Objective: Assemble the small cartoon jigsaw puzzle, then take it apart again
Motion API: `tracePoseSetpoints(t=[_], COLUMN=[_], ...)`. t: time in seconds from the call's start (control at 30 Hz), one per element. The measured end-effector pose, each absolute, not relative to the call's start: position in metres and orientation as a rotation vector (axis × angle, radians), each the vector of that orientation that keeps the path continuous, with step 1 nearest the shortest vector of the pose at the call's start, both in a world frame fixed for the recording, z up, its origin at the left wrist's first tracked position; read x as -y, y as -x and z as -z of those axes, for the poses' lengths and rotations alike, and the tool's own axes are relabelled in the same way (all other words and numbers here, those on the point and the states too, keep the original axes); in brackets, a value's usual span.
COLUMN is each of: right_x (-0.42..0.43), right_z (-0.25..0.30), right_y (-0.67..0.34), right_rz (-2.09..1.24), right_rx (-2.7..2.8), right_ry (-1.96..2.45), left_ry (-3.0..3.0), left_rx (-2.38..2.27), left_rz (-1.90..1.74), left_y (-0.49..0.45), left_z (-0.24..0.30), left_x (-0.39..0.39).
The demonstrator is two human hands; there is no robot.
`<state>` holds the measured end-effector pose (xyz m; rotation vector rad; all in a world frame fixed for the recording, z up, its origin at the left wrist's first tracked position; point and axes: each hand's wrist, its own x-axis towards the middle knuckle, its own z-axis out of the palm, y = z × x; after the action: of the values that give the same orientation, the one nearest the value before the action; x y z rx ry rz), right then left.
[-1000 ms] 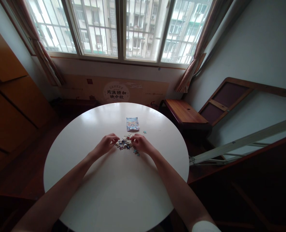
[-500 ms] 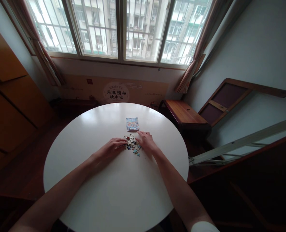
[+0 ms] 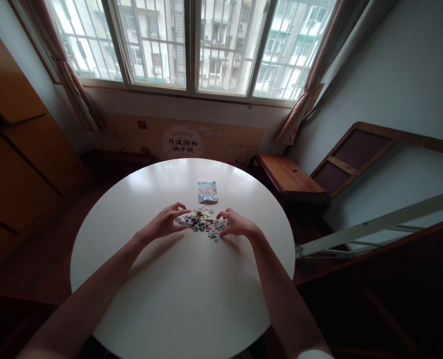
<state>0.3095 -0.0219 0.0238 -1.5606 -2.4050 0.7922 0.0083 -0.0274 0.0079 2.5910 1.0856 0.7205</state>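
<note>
A small heap of loose jigsaw pieces [image 3: 201, 221] lies near the middle of a round white table [image 3: 176, 299]. My left hand [image 3: 166, 222] rests at the heap's left edge with fingers curled and spread, fingertips touching the pieces. On the heap's right side is my right hand [image 3: 237, 224], fingers arched and apart, fingertips on the table by the pieces. Neither hand visibly holds a piece. Just beyond the heap lies a small blue printed packet [image 3: 207, 192], flat on the table.
A wooden bench [image 3: 287, 180] stands right of the table, with a framed board [image 3: 350, 159] leaning on the wall. A metal ladder [image 3: 374, 224] lies at right. Wooden cabinets [image 3: 23, 164] fill the left. Barred windows [image 3: 191, 45] and curtains are behind.
Both hands have drawn apart to the sides of the heap. The right hand pulled back from near the packet. The pieces are spread a little wider.
</note>
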Motion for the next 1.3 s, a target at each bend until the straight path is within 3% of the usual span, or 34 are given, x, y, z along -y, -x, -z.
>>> tracePoseSetpoints(t=[0.17, 0.47, 0.63, 0.93, 1.3], right_x=[0.022, 0.031, 0.034, 0.038, 0.042], right_z=[-0.025, -0.017, -0.019, -0.045, -0.041], right_y=[-0.3, -0.271, -0.269, -0.297, -0.282], right_rz=[-0.852, -0.621, -0.667, -0.911, -0.932], right_rx=[2.397, 2.347, 2.248, 2.558, 2.558], right_ry=[1.501, 1.276, 1.092, 1.561, 1.52], left_ry=[-2.483, -2.508, -2.523, -2.302, -2.19], left_rx=[-1.124, -1.141, -1.073, -1.205, -1.226], left_rz=[-0.505, -0.658, -0.72, -0.359, -0.315], left_y=[0.008, -0.011, -0.01, 0.023, 0.02], left_z=[-0.009, 0.008, 0.006, -0.021, -0.02], left_x=[0.023, 0.021, 0.019, 0.019, 0.02])
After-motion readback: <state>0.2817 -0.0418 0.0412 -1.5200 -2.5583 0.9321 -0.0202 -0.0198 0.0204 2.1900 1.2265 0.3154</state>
